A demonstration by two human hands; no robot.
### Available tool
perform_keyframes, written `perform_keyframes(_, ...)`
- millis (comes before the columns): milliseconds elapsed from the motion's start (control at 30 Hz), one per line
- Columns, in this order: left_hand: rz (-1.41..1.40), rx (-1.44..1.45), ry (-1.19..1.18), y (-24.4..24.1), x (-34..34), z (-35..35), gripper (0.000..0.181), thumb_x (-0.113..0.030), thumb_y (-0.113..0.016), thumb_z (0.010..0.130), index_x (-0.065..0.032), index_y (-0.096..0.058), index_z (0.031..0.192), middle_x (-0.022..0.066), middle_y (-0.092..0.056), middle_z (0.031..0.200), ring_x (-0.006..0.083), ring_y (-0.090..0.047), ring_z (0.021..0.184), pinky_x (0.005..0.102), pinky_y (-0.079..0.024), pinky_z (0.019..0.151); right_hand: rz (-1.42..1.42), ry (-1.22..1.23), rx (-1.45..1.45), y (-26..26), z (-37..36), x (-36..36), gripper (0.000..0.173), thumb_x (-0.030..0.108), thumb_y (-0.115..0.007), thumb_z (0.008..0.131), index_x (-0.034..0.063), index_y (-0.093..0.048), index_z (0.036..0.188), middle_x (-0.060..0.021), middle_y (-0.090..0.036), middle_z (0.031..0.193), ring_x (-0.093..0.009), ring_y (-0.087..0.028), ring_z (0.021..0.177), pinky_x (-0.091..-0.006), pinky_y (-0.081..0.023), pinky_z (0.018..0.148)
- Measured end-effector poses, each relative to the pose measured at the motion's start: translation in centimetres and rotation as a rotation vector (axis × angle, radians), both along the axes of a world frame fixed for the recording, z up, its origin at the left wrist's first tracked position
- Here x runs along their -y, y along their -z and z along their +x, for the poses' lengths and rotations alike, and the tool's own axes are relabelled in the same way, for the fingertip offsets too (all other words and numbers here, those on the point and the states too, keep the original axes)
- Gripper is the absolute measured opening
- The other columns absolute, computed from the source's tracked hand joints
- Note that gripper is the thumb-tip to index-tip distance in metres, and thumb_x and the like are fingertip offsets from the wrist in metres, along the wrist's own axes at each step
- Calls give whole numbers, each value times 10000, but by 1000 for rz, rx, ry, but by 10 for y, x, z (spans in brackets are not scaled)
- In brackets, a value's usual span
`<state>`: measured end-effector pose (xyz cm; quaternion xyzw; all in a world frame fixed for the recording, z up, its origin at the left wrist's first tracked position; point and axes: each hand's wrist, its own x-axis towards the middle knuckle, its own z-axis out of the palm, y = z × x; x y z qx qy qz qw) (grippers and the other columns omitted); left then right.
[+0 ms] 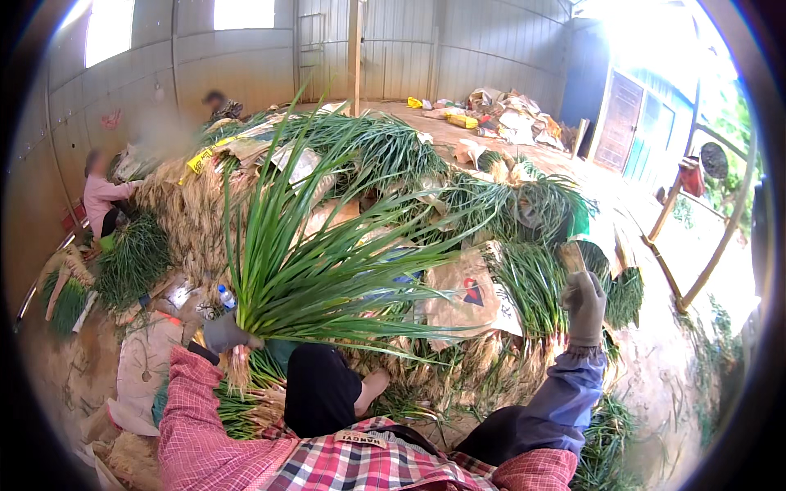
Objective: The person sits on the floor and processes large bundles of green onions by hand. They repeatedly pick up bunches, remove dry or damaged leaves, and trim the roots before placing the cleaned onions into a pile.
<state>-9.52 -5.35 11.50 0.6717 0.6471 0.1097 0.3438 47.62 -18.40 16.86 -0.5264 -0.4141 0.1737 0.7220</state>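
Note:
My left hand (pixel 227 334), in a grey glove, is closed around the lower part of a bunch of long green leafy plants (pixel 307 264). Their leaves fan up and to the right, while pale roots hang below the hand. At the right, my right hand (pixel 583 304), also gloved, is raised and closed on a flat, light brown piece (pixel 572 258), perhaps wood; its kind is unclear. More bundled plants (pixel 531 294) lie between the hands with their roots toward me. Another group of bundles (pixel 236 411) rests below my left hand, beside my knee.
A large heap of bundles (pixel 184 215) and woven sacks (pixel 460 288) spreads ahead. A capped plastic bottle (pixel 226 297) is beyond my left hand. One person in pink (pixel 104 196) is at far left, another (pixel 224 105) behind the heap. A wooden post (pixel 354 55) stands at the back.

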Motion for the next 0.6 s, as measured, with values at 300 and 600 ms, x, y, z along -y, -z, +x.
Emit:
perform_keyframes(300,-59,145,-9,21,-13,-15,441,-111,-796,632,-5,-644,1032,106,-675,829,165,-637,726,299,-510,640,88,139,911,-69,-72,-16,432,171,-684,800,91,-590,1214,-45,-650,768,-140,-587,597,-286,-458,537)
perform_keyframes(600,33,-222,124,26,-28,-8,518,-350,-792,580,-47,-678,985,99,-696,838,205,-653,753,312,-496,713,-479,293,1803,-86,-99,-51,794,311,-712,739,64,-332,1392,-92,-623,715,-278,-641,642,-393,-488,559)
